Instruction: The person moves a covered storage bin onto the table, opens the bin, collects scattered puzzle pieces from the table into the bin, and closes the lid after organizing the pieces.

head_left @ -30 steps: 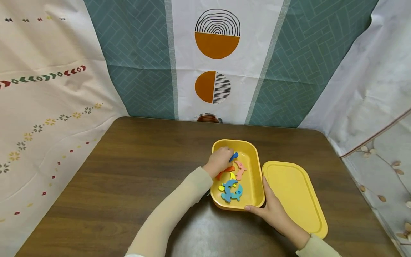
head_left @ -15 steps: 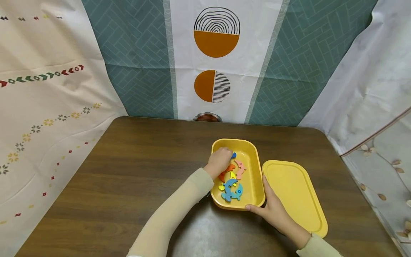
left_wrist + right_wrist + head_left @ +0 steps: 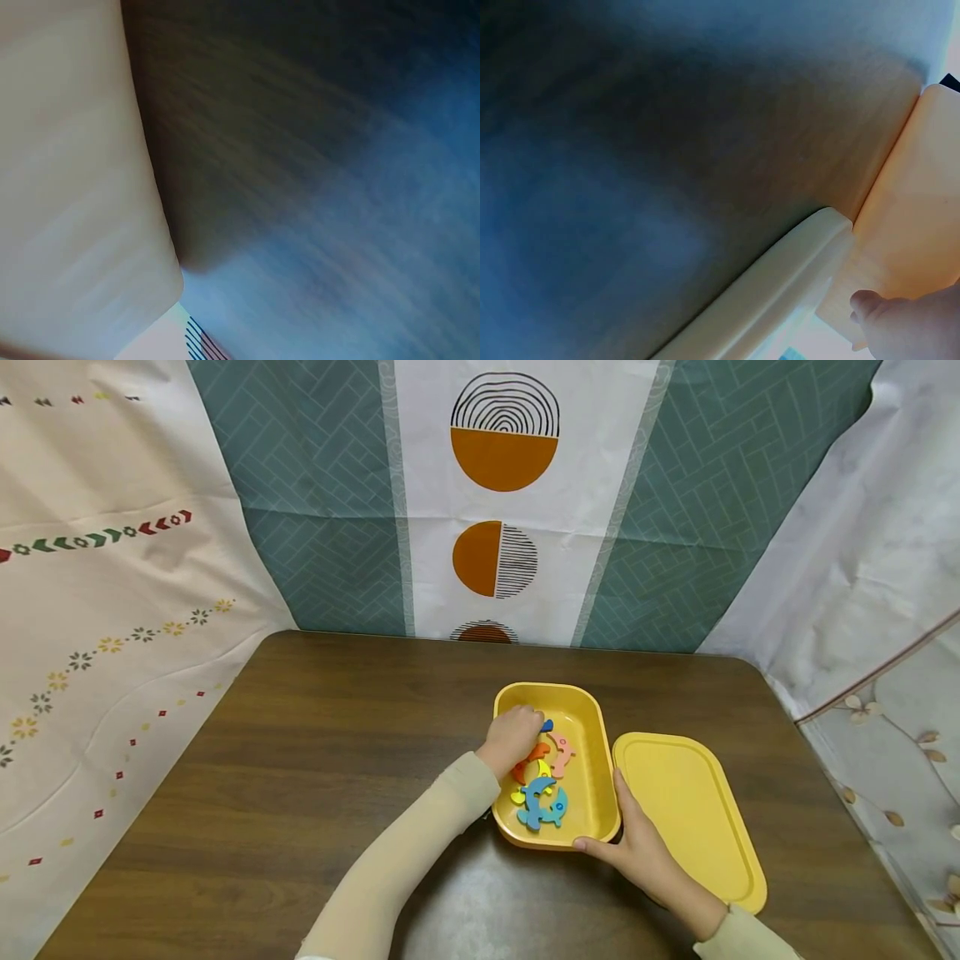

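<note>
My left hand (image 3: 513, 740) reaches over the left side of a yellow plastic box (image 3: 598, 760). Its fingers curl down and pinch a dark blue piece (image 3: 548, 725), whose tip pokes out past the knuckles. Below that hand lie an orange-red piece (image 3: 538, 751), a pink animal-shaped piece (image 3: 559, 755), a yellow piece (image 3: 517, 797), a blue crescent-bodied piece (image 3: 533, 806) and a teal piece (image 3: 557, 810), some overlapping. My right hand (image 3: 642, 847) grips the box's near right corner, thumb on the near wall and fingers along the right side. In the left wrist view no fingers show.
A flat yellow lid (image 3: 693, 818) lies on the brown wooden table (image 3: 337, 760), right of the box and partly behind the right hand. Patterned cloths (image 3: 322, 502) hang around the table's back and sides.
The dark blue piece shows less beyond the left hand than a second ago, and the orange-red piece has shifted slightly. The right hand and box hold still.
</note>
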`<action>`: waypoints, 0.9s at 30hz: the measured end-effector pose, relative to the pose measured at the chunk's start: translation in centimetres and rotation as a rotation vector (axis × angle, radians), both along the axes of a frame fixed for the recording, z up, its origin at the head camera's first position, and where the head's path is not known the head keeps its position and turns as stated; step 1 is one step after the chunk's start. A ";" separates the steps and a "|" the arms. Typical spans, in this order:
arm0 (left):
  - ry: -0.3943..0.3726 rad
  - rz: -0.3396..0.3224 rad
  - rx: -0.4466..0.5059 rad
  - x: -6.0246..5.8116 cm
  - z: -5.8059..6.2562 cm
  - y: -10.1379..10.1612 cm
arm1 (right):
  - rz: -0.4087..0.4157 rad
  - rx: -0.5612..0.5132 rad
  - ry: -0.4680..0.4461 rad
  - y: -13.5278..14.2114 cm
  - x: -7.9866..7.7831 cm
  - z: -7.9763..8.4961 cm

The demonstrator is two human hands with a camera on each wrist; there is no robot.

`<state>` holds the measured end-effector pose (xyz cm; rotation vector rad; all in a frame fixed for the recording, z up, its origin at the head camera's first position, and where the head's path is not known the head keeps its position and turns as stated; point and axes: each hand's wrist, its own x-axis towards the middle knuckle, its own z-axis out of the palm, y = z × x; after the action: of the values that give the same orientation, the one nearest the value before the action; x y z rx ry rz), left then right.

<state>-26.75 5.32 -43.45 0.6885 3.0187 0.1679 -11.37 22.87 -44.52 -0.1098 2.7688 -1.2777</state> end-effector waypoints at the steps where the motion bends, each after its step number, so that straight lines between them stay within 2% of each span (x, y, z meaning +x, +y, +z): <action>1: -0.001 0.001 0.001 0.0 0.1 0.0 | 0.000 -0.001 0.000 0.0 0.0 0.0; 10: -0.008 -0.018 -0.008 0.2 0.3 -0.2 | -0.007 -0.013 -0.009 0.0 0.0 -0.1; 15: -0.034 -0.015 0.036 0.2 0.5 -0.5 | 0.000 -0.001 0.000 -0.3 0.1 0.0; 18: -0.068 0.001 0.113 0.1 0.7 -0.9 | -0.001 -0.002 -0.007 -0.4 0.1 0.0; 24: -0.094 0.030 0.359 0.3 1.2 -1.5 | -0.011 -0.019 -0.026 -0.4 0.2 0.0; 27: -0.104 0.037 0.473 0.6 1.5 -1.7 | -0.013 -0.005 -0.005 -0.4 0.3 0.0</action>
<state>-26.13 3.63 -41.90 0.6212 2.9067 0.9080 -11.02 22.51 -44.54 -0.0885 2.7668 -1.2856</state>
